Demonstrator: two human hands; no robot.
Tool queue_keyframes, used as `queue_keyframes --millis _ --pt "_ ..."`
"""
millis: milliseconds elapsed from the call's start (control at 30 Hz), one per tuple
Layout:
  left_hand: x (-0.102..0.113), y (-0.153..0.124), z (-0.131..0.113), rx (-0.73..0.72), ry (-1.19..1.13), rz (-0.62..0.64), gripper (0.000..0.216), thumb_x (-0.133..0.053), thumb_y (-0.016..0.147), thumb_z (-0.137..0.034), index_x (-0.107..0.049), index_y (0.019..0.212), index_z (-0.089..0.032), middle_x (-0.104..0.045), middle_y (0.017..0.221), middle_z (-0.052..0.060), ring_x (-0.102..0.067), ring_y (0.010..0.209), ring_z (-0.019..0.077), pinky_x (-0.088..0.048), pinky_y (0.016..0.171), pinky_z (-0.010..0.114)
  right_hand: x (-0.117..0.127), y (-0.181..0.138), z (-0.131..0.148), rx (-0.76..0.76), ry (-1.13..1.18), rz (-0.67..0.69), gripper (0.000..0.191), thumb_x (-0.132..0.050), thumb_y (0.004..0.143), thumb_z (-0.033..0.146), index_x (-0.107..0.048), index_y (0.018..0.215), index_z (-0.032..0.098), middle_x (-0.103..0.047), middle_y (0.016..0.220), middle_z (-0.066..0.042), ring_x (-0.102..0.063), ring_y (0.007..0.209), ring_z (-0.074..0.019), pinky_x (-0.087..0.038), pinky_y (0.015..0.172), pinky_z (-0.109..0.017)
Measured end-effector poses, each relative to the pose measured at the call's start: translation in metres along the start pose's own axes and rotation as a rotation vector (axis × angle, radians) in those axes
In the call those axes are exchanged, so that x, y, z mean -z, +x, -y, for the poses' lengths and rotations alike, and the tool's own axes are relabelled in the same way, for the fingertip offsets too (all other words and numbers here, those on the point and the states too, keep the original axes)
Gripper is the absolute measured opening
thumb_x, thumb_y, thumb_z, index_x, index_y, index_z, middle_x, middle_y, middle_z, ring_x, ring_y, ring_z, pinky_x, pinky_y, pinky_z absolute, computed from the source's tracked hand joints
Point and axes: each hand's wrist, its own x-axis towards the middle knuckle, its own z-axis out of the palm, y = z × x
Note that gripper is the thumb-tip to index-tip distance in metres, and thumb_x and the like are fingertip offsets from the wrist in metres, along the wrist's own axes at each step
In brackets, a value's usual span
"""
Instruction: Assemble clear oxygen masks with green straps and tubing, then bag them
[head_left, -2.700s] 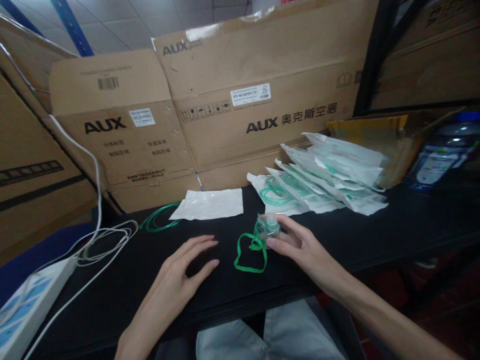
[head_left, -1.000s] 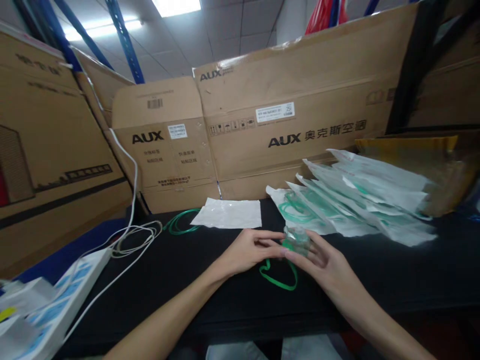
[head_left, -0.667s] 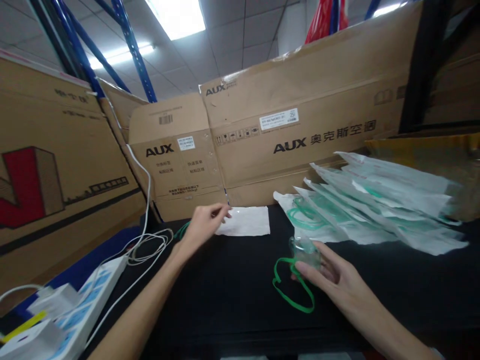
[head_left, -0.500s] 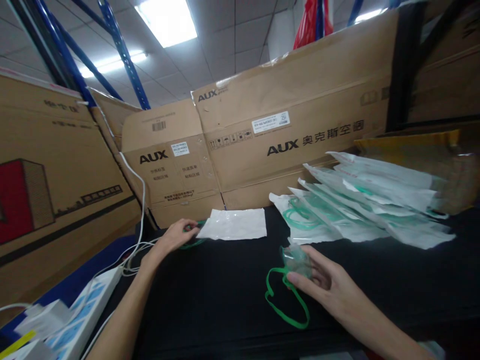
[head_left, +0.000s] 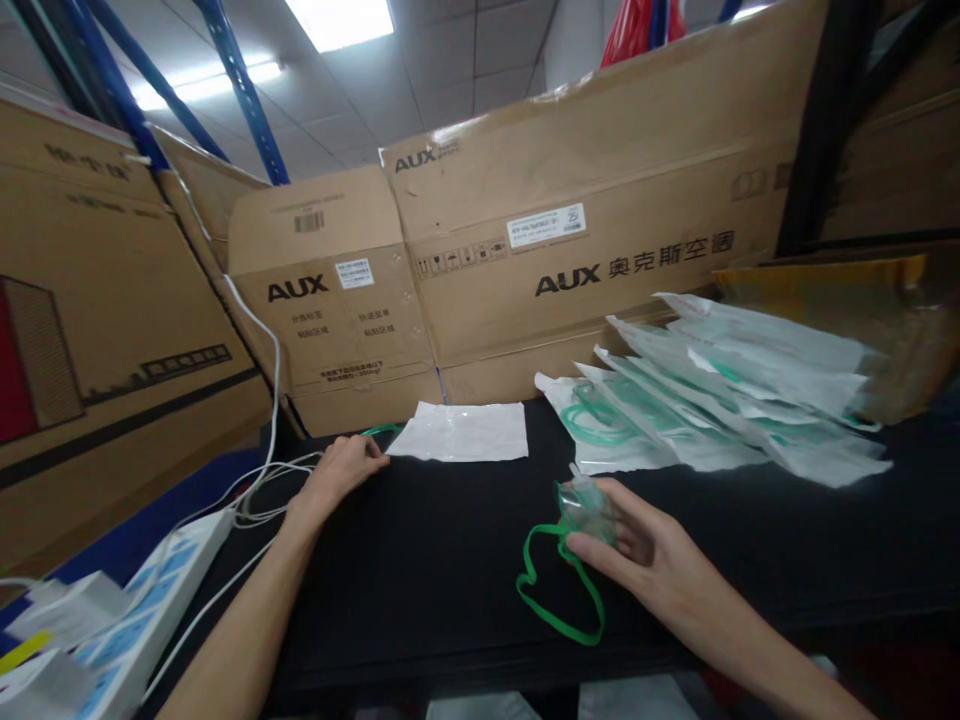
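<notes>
The person's R hand (head_left: 637, 538) holds a clear mask (head_left: 585, 508) w/ a green strap (head_left: 589, 638), over the black tbl (head_left: 420, 590). The L hand (head_left: 343, 472) is by the green tube (head_left: 384, 429), nr the white pouch (head_left: 461, 432), fingers bent; can't tell if it grips the tube.

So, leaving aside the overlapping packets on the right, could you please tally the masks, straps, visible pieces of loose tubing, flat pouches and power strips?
Clear mask: 1
Green strap: 1
Loose green tubing, partly hidden: 1
Flat white pouch: 1
Power strip: 1
Total: 5
</notes>
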Motion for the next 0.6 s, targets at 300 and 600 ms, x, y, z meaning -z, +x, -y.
queue_keyframes --millis 300,600 --pt "0.048 -0.037 -0.034 -0.063 -0.04 -0.254 0.035 -0.055 0.085 -0.042 -0.069 0.11 -0.022 -0.077 0.097 0.006 -0.071 0.093 0.0255 -0.049 0.079 0.03 0.002 0.002 -0.007 0.064 0.095 -0.06 0.037 -0.075 0.084 0.041 -0.048 0.101 0.023 -0.068 0.097 -0.003 -0.069 0.085 -0.0165 -0.055 0.077 -0.027" --pt "0.014 -0.166 -0.125 -0.608 -0.192 -0.278 0.024 -0.053 0.097 -0.03 -0.065 0.119 -0.03 -0.074 0.105 0.004 -0.072 0.091 0.0235 -0.056 0.081 0.033 0.011 0.005 -0.012 0.081 0.026 0.032 0.038 -0.071 0.08 0.023 -0.055 0.115 0.019 -0.065 0.082 0.0 -0.064 0.063 -0.0134 -0.047 0.06 -0.025"
